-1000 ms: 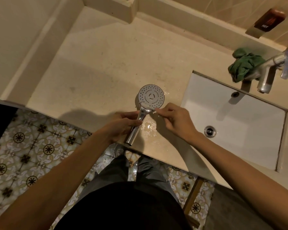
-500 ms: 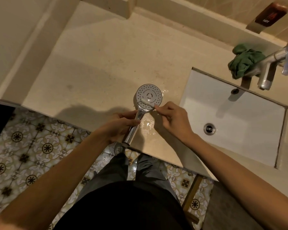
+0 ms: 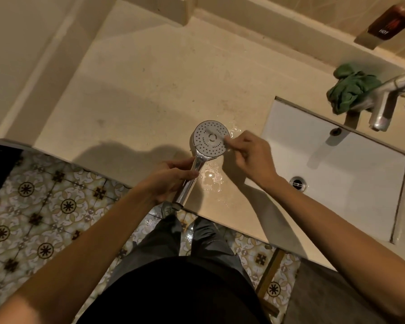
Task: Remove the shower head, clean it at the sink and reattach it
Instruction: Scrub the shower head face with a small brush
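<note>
A chrome shower head lies face up above the beige counter, just left of the white sink. My left hand grips its handle near the counter's front edge. My right hand is at the right rim of the round nozzle face, pinching a thin pale brush-like tool that lies across the face. The tool is blurred, so I cannot make out exactly what it is.
A small puddle glints on the counter beside the handle. A chrome tap overhangs the sink's back edge, with a crumpled green cloth next to it. A patterned tile floor lies below the counter edge.
My right hand has moved up from the neck of the shower head to the right rim of its face, drawing the pale tool across the nozzles. My left hand keeps its grip.
</note>
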The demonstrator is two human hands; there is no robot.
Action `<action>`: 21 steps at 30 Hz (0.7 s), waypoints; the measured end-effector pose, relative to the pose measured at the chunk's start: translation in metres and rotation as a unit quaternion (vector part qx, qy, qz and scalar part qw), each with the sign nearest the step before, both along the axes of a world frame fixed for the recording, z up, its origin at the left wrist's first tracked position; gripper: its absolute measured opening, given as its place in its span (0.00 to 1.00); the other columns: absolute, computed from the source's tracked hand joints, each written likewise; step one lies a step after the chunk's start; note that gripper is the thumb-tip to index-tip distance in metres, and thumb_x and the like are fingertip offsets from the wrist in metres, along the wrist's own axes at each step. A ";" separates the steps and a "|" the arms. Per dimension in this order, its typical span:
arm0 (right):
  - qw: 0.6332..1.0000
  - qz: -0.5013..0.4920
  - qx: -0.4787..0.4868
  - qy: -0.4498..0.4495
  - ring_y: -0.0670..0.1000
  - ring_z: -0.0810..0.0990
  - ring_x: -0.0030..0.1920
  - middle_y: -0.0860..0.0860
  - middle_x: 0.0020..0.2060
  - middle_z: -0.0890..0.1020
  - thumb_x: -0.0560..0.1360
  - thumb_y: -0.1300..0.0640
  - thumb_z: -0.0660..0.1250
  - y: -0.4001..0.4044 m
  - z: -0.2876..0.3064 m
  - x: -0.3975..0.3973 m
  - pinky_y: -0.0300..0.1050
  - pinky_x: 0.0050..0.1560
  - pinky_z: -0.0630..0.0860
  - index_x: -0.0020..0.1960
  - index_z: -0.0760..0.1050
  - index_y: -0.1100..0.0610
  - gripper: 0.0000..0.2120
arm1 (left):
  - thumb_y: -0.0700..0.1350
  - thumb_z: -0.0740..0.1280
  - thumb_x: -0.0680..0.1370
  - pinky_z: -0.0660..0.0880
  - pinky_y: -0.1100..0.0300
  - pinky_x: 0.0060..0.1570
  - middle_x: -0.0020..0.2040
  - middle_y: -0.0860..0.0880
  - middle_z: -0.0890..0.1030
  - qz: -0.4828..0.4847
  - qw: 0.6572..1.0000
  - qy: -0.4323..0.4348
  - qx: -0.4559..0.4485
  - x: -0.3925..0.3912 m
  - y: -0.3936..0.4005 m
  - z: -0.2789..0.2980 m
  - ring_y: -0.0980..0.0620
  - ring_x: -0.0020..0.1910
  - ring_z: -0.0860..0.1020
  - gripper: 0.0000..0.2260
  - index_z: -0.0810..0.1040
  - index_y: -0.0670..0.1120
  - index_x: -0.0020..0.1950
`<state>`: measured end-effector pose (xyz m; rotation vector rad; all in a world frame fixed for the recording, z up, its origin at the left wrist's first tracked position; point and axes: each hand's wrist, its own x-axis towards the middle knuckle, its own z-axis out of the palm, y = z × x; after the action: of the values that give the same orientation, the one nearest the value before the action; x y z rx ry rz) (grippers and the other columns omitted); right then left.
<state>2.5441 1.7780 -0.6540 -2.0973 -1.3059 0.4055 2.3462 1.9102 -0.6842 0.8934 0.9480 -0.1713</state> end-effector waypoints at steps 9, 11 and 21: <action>1.000 0.009 -0.008 -0.008 0.58 0.81 0.38 0.57 0.41 0.83 0.79 0.65 0.70 0.012 0.003 -0.010 0.55 0.36 0.79 0.57 0.86 0.61 0.09 | 0.37 0.73 0.74 0.77 0.57 0.48 0.55 0.53 0.86 -0.013 0.998 0.035 0.043 0.006 0.003 0.004 0.50 0.57 0.80 0.17 0.86 0.56 0.56; 0.998 0.057 -0.017 -0.025 0.58 0.82 0.38 0.57 0.41 0.83 0.78 0.66 0.71 0.011 0.002 -0.013 0.52 0.36 0.79 0.57 0.86 0.61 0.10 | 0.36 0.73 0.74 0.77 0.57 0.49 0.55 0.53 0.86 -0.015 0.998 0.035 0.041 0.007 0.001 0.005 0.50 0.57 0.81 0.16 0.86 0.55 0.56; 0.999 -0.028 -0.027 -0.039 0.59 0.81 0.37 0.57 0.41 0.82 0.78 0.65 0.70 0.007 -0.001 0.000 0.51 0.33 0.77 0.58 0.86 0.61 0.10 | 0.37 0.74 0.73 0.78 0.58 0.49 0.52 0.55 0.87 -0.016 0.998 0.038 0.051 0.006 0.000 -0.002 0.51 0.57 0.82 0.17 0.86 0.58 0.55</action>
<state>2.5442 1.7848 -0.6555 -2.2082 -1.2899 0.3412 2.3523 1.9102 -0.6857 1.0018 1.0218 -0.1861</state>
